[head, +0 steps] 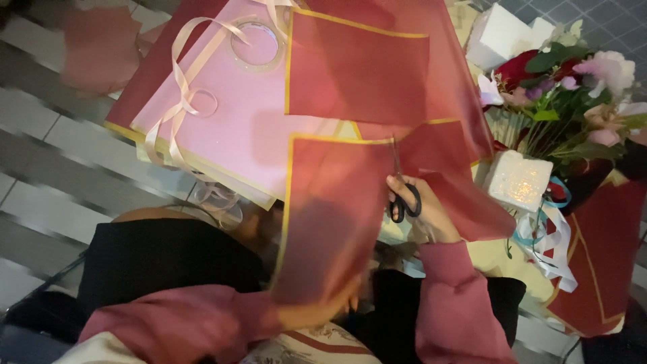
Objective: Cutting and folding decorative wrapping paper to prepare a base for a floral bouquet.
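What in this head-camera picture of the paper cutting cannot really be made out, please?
- Left hand: hidden behind the dark red sheet it seems to hold up; only its sleeve shows.
- Scissors: the blades are thin and mostly lost against the sheet; the right hand covers part of the handles.
- Bouquet: cut off by the right edge.
- Floor tiles: motion-blurred.
- Clear tape roll: too faint to judge how much tape remains.
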